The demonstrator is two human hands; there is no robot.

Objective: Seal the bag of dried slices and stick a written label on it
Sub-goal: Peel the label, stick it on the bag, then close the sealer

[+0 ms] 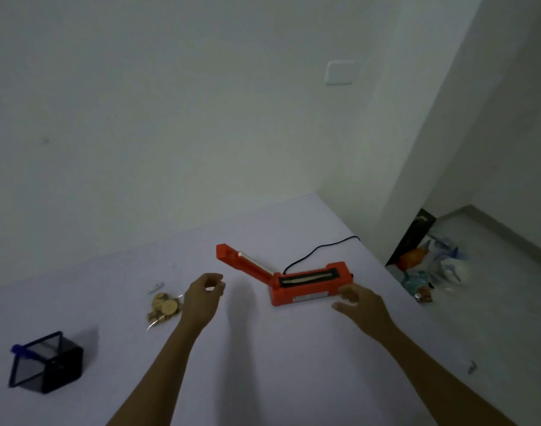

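Note:
A clear bag of tan dried slices (163,307) lies on the white table (263,358), left of centre. My left hand (203,295) hovers just right of the bag, fingers curled, and I cannot tell whether something small sits at its fingertips. An orange heat sealer (306,285) stands behind the hands with its lid arm (244,261) raised to the left. My right hand (360,304) reaches at the sealer's front right corner with fingers spread, holding nothing. A small pale piece (156,287) lies just beyond the bag.
A black holder with a blue pen (46,362) stands at the near left. The sealer's black cord (318,250) runs to the table's back right edge. Bags and clutter (429,265) lie on the floor to the right. A small clip (472,366) lies near the right edge.

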